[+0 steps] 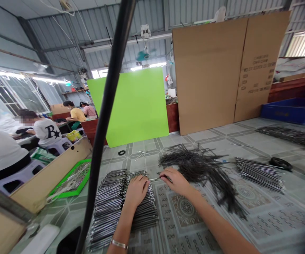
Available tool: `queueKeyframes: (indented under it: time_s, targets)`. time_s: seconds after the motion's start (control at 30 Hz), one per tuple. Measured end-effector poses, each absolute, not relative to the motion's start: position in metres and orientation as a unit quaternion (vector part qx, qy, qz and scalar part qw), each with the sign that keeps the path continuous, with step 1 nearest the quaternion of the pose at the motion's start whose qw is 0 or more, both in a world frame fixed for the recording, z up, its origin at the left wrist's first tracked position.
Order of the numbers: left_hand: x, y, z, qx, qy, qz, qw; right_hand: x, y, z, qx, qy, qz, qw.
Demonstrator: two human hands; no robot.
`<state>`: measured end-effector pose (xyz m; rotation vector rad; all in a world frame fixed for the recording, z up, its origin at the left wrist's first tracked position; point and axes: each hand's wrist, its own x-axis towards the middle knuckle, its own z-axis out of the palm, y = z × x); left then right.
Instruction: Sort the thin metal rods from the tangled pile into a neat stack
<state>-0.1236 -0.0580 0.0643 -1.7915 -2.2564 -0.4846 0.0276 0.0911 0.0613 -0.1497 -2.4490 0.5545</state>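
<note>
the left hand rests curved on a packed bank of aligned thin metal rods; the right hand pinches one loose rod narrowly (its far end is hard to see). a dark tangle of rods lies unsorted on the patterned mat, beside a squared bundle.

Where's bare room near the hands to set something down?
Patterned mat lies free between the dark wire heap and the far rod bundle. Tile shows beyond the rod rows. Crowded: left hand and right hand, between rows and heap.
</note>
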Motion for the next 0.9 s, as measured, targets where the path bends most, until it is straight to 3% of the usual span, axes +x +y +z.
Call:
queueKeyframes:
  time_s: [0.2,0.4,0.6,0.77,0.9]
  targets:
    - [-0.123,-0.06,0.063,-0.619,-0.744,-0.248,0.037,0.025,0.087,0.058,-0.051,-0.925,0.237,0.292]
    - [-0.1,-0.051,0.05,-0.608,-0.573,-0.544,-0.071,0.015,0.068,0.047,-0.046,-0.906,0.317,0.276]
    - [-0.13,-0.043,0.048,-0.424,-0.544,-0.724,0.003,0.01,0.059,0.046,-0.082,-0.848,0.432,0.297]
    - [-0.185,-0.062,0.052,-0.285,-0.608,-0.739,0.06,0.0,0.055,0.057,-0.062,-0.882,0.34,0.319]
    - [-0.205,-0.077,0.047,-0.215,-0.681,-0.695,0.078,-0.025,0.034,0.073,-0.003,-0.932,0.222,0.286]
